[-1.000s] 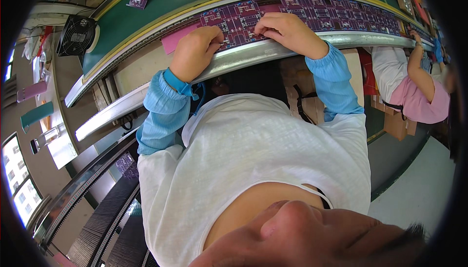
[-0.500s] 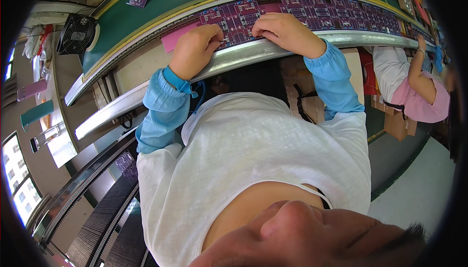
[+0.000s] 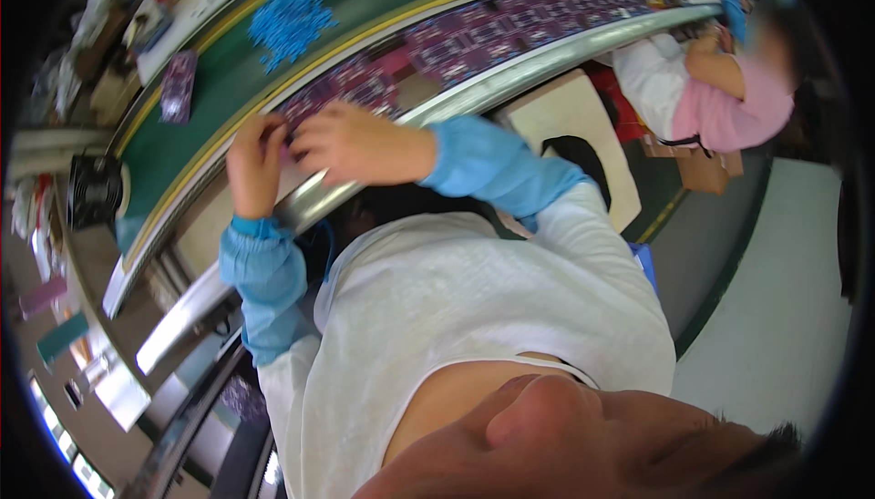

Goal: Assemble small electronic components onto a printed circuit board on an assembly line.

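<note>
A row of purple circuit boards (image 3: 524, 25) lies along the rail line. At its near-left end are more boards (image 3: 360, 86), blurred by motion. My left hand (image 3: 253, 164) is beside that end, its bent fingers and thumb apart, with nothing visible between them. Close on its right, my right hand (image 3: 365, 145) reaches leftward over the near metal rail (image 3: 319, 198), fingers spread and curved. A small bit of pink (image 3: 289, 154) shows between the hands; what it is I cannot make out. Both forearms wear light blue sleeves.
Past the rails, a green belt (image 3: 219, 75) carries a pile of small blue parts (image 3: 290, 27) and one separate purple board (image 3: 179, 87). A black fan (image 3: 95, 191) stands at the left. A co-worker in pink and white (image 3: 729, 89) sits farther right along the line.
Both hands have moved left along the rail, the right one much farther, so they are now close together. The view has turned, showing more of the belt's left part.
</note>
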